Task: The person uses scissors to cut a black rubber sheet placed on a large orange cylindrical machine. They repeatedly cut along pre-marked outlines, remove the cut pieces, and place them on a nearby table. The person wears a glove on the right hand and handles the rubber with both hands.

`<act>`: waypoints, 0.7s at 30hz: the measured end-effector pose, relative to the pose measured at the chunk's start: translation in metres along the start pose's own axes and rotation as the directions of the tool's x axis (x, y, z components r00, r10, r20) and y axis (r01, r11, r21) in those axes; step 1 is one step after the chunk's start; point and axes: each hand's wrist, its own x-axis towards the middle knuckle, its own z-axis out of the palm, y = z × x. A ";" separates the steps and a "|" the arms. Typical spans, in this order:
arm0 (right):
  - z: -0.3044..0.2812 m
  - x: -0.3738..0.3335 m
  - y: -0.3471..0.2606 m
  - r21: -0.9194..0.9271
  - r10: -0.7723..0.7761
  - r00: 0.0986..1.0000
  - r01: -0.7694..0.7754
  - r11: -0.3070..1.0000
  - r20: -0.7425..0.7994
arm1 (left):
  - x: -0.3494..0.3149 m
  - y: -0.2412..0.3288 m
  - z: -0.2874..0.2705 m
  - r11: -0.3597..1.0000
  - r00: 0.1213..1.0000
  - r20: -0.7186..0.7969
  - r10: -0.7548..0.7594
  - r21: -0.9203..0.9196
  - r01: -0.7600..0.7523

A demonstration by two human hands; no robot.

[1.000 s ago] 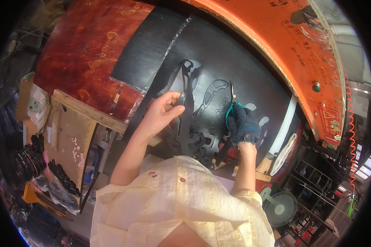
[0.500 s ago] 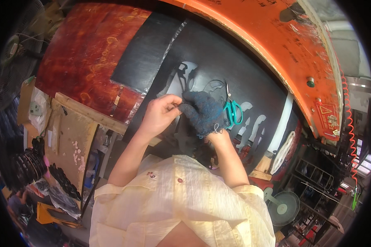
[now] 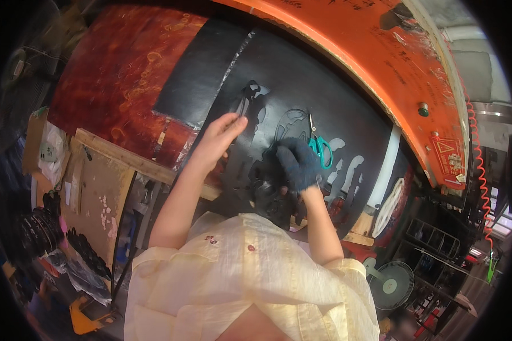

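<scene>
My bare left hand (image 3: 217, 141) pinches a thin black cut-out piece (image 3: 244, 105) between thumb and fingers, over a dark sheet (image 3: 318, 79) with shapes cut from it. To its right, my right hand (image 3: 297, 165) wears a dark blue-grey knitted glove. Its fingers curl in beside a cluster of shiny black pieces (image 3: 269, 187) near my shirt; what they grip, if anything, is hidden. Teal-handled scissors (image 3: 323, 152) lie just right of the glove, blades pointing away. Pale cut-out openings (image 3: 354, 170) show in the sheet further right.
An orange machine beam (image 3: 347, 42) with a green button spans the far side. Red-brown board (image 3: 116, 74) lies at the left, edged by a wooden strip (image 3: 125, 156). A fan (image 3: 391, 285) stands at lower right, and a coiled red hose (image 3: 479, 165) hangs beyond.
My hands have moved apart: the left up and slightly left, now with the black piece, the right down and right. The black cluster between them shows more.
</scene>
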 end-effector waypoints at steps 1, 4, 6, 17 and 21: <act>0.003 0.008 0.008 0.011 0.003 1.000 -0.003 1.000 0.006 | 0.011 0.004 -0.001 0.991 0.997 0.044 0.071 0.106 -0.075; 0.018 0.036 0.021 0.238 0.053 0.995 -0.070 0.969 0.079 | 0.027 0.008 -0.004 0.940 0.977 0.114 0.178 0.273 -0.203; 0.027 0.053 0.018 0.540 0.227 0.934 -0.346 0.767 0.276 | 0.032 0.009 -0.005 0.932 0.972 0.152 0.177 0.291 -0.215; 0.051 0.073 -0.012 0.834 0.448 0.828 -0.484 0.264 0.338 | 0.053 0.027 0.002 0.940 0.980 0.184 0.080 0.312 -0.136; 0.059 0.068 -0.015 0.892 0.464 0.847 -0.394 0.222 0.259 | 0.064 0.008 0.010 0.968 0.976 -0.041 0.213 0.142 -0.205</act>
